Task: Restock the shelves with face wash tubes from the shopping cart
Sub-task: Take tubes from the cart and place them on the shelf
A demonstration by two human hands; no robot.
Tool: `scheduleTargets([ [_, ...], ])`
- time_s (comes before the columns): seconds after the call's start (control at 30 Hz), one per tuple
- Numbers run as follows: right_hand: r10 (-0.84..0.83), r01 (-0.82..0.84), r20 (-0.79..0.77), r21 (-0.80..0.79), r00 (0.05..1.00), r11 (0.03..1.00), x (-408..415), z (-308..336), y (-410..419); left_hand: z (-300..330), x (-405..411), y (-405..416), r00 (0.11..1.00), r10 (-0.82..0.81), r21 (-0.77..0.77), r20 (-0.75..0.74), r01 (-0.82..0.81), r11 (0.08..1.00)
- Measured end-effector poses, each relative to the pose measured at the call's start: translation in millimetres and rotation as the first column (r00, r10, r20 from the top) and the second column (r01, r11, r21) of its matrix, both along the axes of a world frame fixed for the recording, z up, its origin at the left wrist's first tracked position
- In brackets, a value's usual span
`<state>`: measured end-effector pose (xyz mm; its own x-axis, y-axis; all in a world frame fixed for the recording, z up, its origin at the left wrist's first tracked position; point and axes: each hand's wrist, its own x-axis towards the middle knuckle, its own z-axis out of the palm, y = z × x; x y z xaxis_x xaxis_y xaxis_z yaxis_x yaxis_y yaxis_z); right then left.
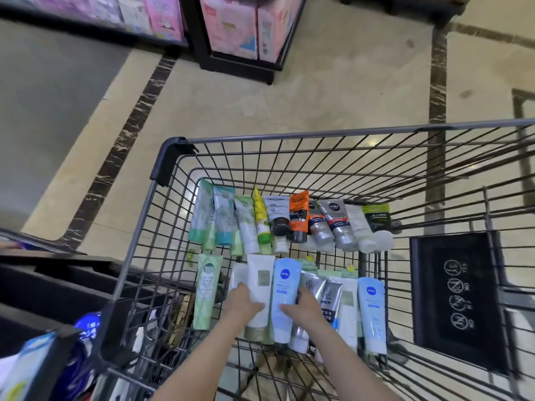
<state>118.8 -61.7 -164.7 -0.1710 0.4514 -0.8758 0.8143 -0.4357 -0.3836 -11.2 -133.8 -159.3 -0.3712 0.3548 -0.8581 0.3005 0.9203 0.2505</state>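
Pick step: your left hand (243, 299) rests on white plastic tube (260, 287), right hand (304, 306) on pale-blue tube (285, 296), both inside dark wire cart (173, 157); fingers loose, neither clamped. Next: close grip, lift tubes clear of cart.

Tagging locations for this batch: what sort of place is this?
Most likely a shop's personal-care aisle. A wire shopping cart holds rows of face wash tubes, display shelves of pink boxed goods stand on a polished tiled floor, and both hands reach into the cart.
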Motion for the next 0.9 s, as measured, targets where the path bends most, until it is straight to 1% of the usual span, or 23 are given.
scheduleTargets([
  [0.1,-0.084,0.084,-0.102,0.003,0.991,0.996,4,26,14,24,-3,4,0.993,0.113,0.102,0.037,-0.116,0.988],
  [0.23,-0.145,0.162,-0.249,0.048,0.958,0.986,2,65,33,67,-5,9,0.955,0.274,0.261,0.112,-0.294,0.92],
  [0.33,-0.132,0.177,-0.339,0.106,0.932,0.978,0,99,44,103,-5,9,0.947,0.305,0.375,0.101,-0.32,0.87],
  [0.4,-0.12,0.186,-0.41,0.124,0.904,0.975,0,124,48,130,-2,9,0.93,0.345,0.46,0.124,-0.362,0.811],
  [0.47,-0.108,0.195,-0.485,0.134,0.868,0.972,2,150,51,158,2,8,0.909,0.39,0.537,0.148,-0.405,0.74],
  [0.53,-0.079,0.192,-0.558,0.146,0.826,0.971,5,178,51,182,8,6,0.889,0.439,0.611,0.133,-0.422,0.67],
  [0.63,-0.043,0.199,-0.655,0.166,0.754,0.966,11,217,48,220,20,-3,0.837,0.524,0.688,0.161,-0.476,0.548],
  [0.77,-0.004,0.241,-0.756,0.203,0.654,0.949,20,272,40,277,46,-20,0.776,0.566,0.792,0.28,-0.519,0.321],
  [0.9,0.0,0.275,-0.855,0.166,0.518,0.947,34,326,21,328,72,-42,0.715,0.569,0.833,0.406,-0.546,0.091],
])
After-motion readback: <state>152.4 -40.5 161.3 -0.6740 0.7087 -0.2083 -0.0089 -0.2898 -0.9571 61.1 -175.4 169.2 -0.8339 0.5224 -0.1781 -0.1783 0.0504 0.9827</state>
